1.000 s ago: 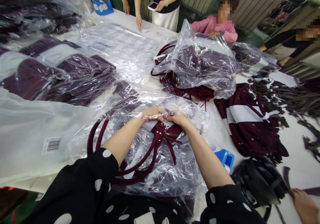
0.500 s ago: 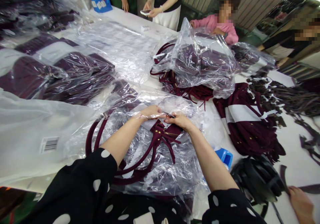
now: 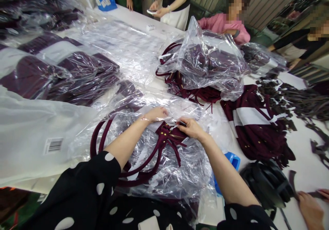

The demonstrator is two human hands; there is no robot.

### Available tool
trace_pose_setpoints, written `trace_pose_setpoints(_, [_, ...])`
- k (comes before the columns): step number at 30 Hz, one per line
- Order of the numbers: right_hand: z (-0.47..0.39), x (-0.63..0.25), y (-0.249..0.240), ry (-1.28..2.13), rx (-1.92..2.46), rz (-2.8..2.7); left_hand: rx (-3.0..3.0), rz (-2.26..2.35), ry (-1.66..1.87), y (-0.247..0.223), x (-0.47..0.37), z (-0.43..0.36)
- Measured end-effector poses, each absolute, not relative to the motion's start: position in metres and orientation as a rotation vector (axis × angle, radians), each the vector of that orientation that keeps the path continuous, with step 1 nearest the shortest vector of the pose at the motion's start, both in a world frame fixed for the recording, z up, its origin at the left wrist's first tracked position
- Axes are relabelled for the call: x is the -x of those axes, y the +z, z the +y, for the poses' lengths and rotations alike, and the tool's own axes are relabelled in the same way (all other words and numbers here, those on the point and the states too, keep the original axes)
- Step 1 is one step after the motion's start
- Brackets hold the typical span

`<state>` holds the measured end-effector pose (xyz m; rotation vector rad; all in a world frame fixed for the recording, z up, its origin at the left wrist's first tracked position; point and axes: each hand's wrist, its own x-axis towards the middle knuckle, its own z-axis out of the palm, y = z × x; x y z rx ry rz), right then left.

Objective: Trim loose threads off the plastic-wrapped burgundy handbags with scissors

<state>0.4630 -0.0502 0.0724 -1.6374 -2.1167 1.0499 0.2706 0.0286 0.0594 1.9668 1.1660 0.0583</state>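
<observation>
My left hand (image 3: 158,113) is closed on the clear plastic bag (image 3: 177,175) near its edge, fingertips partly covered by the shiny film. In my right hand (image 3: 190,128) is a small dark tool (image 3: 182,123) with a slim end directed at the left hand; its exact kind is too small to tell. Just below both hands a maroon handbag (image 3: 162,135) with gold studs, a zipper and a tassel shows through the opening. Its long handles (image 3: 151,165) curve out toward me over the plastic.
Bagged maroon handbags (image 3: 84,63) lie to the left, beside a whitish plastic sheet (image 3: 31,120) with a barcode. Another bagged pile (image 3: 210,58) stands ahead. Unwrapped maroon bags (image 3: 252,130), black straps (image 3: 267,182) and a blue object (image 3: 232,159) lie right. A co-worker's hand (image 3: 309,206) is at lower right.
My right hand has moved a little right and down with the dark tool, away from my left hand. The left hand has stayed nearly in place on the plastic.
</observation>
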Motion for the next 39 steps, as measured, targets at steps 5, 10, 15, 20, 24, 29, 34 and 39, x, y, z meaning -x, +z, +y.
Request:
trace_pose_setpoints(5, [-0.061,-0.46,0.084,0.746,1.544,-2.287,-1.95,1.258,0.098,0.056,-0.269,0.024])
trace_pose_setpoints(10, [-0.083,-0.437,0.122,0.258,1.628,-2.743,-1.995,1.267,0.09,0.057,-0.27,0.023])
trace_pose_setpoints(15, [-0.11,-0.431,0.16,0.745,1.798,-2.589,-2.046,1.269,0.045,0.06,-0.271,0.023])
trace_pose_setpoints(20, [-0.106,-0.446,0.175,1.234,1.65,-2.267,-2.066,1.28,0.049,0.058,-0.272,0.023])
trace_pose_setpoints(24, [-0.081,-0.448,0.149,0.98,1.809,-2.155,-2.056,1.255,0.071,0.057,-0.27,0.024])
trace_pose_setpoints(29, [-0.051,-0.447,0.098,0.659,2.025,-1.96,-2.016,1.13,0.135,0.053,-0.267,0.025])
trace_pose_setpoints(34, [-0.042,-0.448,0.082,0.84,2.018,-1.888,-1.962,1.056,0.184,0.053,-0.262,0.021])
trace_pose_setpoints(39, [-0.037,-0.442,0.084,0.773,1.79,-1.963,-1.863,0.818,0.236,0.062,-0.257,0.018])
